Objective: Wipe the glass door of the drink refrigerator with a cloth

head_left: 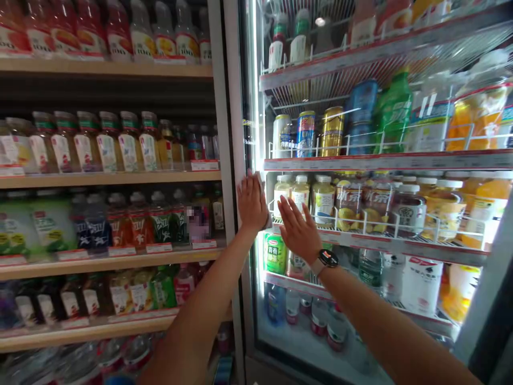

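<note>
My left hand (252,203) is raised against the frame of a drinks fridge (236,133), fingers stretched upward and fairly flat. Along its right side shows a small greyish patch; what it is I cannot make out. To the right, my right hand (296,227) lies with straight fingers at the glass of the fridge door, a watch (328,258) on its wrist. Nothing shows in this hand. Behind the glass, close to its fingertips, stand pale tea bottles (323,200) with white caps on a wire shelf.
Lit fridge shelves hold cans (305,133), a green bottle (395,109) and orange drinks (444,206). Left of the frame, wooden shelves (100,178) carry rows of bottled drinks (108,144). Wrapped bottles (132,353) lie low at the left.
</note>
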A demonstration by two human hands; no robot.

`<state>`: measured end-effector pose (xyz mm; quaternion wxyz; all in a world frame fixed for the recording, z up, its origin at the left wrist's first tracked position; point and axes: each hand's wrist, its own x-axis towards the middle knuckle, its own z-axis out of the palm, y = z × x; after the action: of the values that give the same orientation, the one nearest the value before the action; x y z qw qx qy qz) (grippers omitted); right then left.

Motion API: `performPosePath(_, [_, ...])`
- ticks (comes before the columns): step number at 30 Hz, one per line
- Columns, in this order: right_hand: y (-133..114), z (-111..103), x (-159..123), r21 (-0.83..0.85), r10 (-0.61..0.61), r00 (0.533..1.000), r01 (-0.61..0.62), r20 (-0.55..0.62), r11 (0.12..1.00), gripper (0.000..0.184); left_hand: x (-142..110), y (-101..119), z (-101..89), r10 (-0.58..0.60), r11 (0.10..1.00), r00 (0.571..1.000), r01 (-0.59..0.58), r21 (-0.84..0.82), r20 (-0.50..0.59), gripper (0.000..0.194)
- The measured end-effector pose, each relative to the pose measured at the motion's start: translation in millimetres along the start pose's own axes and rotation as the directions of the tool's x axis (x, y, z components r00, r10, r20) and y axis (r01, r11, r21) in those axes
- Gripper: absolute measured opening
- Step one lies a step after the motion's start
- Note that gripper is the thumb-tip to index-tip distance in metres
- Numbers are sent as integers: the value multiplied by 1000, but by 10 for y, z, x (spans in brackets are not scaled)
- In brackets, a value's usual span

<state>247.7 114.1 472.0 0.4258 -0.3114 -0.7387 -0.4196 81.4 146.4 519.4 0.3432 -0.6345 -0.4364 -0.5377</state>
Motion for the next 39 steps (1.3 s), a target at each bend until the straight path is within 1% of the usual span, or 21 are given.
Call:
performPosePath(2, [-1, 4, 4, -15, -6, 1000, 6, -2, 1000, 74, 265, 53, 18, -60, 998, 996, 59, -26, -60, 57])
performPosePath(3, [-1, 5, 5, -21, -7, 1000, 6, -4, 1000, 74, 292, 74, 31, -79, 997, 993, 76, -33, -83, 57])
performPosePath(5, [-2, 6, 5, -25, 0, 1000, 0, -4, 1000, 74, 162, 102, 62, -99, 995, 989, 95, -38, -114, 58])
performPosePath(8, [-2, 7, 6, -9, 11, 1000, -11, 12, 1000, 75, -321, 110, 117, -117, 993, 985, 112, -41, -125, 60])
performPosePath(12, [2, 10, 4, 7, 19, 999, -19, 29, 1000, 76, -1149, 120, 207, -176, 984, 978, 174, -23, -116, 61])
performPosePath(15, [2, 15, 2, 7, 19, 999, -19, 28, 1000, 76, -1750, 161, 278, -217, 976, 966, 219, -2, -141, 62])
performPosePath(17, [1, 20, 1, 8, 20, 999, -21, 30, 1000, 76, -2005, 202, 317, -240, 970, 958, 244, 8, -156, 62])
performPosePath(18, [1, 24, 0, 10, 23, 999, -23, 29, 1000, 76, -2045, 224, 330, -260, 964, 952, 265, 10, -161, 62])
performPosePath(19, [0, 29, -1, 15, 24, 999, -24, 28, 1000, 76, -2010, 247, 336, -283, 958, 945, 288, 8, -165, 62])
performPosePath(20, [1, 33, -2, 19, 24, 999, -24, 27, 1000, 76, -1894, 268, 333, -305, 951, 938, 309, 0, -168, 62])
performPosePath(21, [2, 37, -3, 20, 23, 999, -23, 26, 1000, 76, -1697, 286, 322, -318, 947, 934, 320, -13, -166, 61])
performPosePath(23, [4, 41, -5, 13, 15, 1000, -15, 20, 1000, 75, -1109, 307, 280, -309, 951, 940, 305, -50, -147, 59])
performPosePath(25, [6, 39, -5, -1, 8, 1000, -8, 19, 1000, 74, -417, 307, 223, -260, 964, 958, 251, -83, -121, 58])
performPosePath(27, [6, 33, -4, -15, 6, 1000, -6, 20, 1000, 73, 153, 295, 162, -177, 982, 979, 168, -86, -103, 58])
performPosePath(28, [5, 30, -3, -20, 6, 1000, -6, 19, 1000, 73, 333, 288, 134, -137, 988, 986, 129, -82, -97, 58])
performPosePath(29, [4, 28, -1, -23, 8, 1000, -8, 20, 1000, 72, 428, 281, 108, -98, 993, 991, 91, -77, -92, 58])
performPosePath(30, [3, 26, 0, -24, 10, 1000, -9, 19, 1000, 72, 438, 273, 89, -68, 995, 994, 62, -73, -90, 58])
performPosePath(31, [1, 26, 1, -25, 13, 1000, -12, 17, 1000, 72, 372, 262, 77, -49, 997, 995, 42, -71, -89, 58])
performPosePath(33, [-3, 31, 3, -21, 16, 1000, -16, 18, 1000, 72, 68, 228, 80, -35, 997, 995, 29, -65, -94, 59])
performPosePath(35, [-6, 38, 3, -15, 21, 1000, -20, 16, 1000, 72, -369, 180, 114, -49, 998, 993, 44, -48, -104, 59])
performPosePath(39, [-11, 45, 2, -2, 31, 999, -31, 14, 1000, 72, -1368, 112, 221, -121, 992, 985, 123, 6, -127, 61])
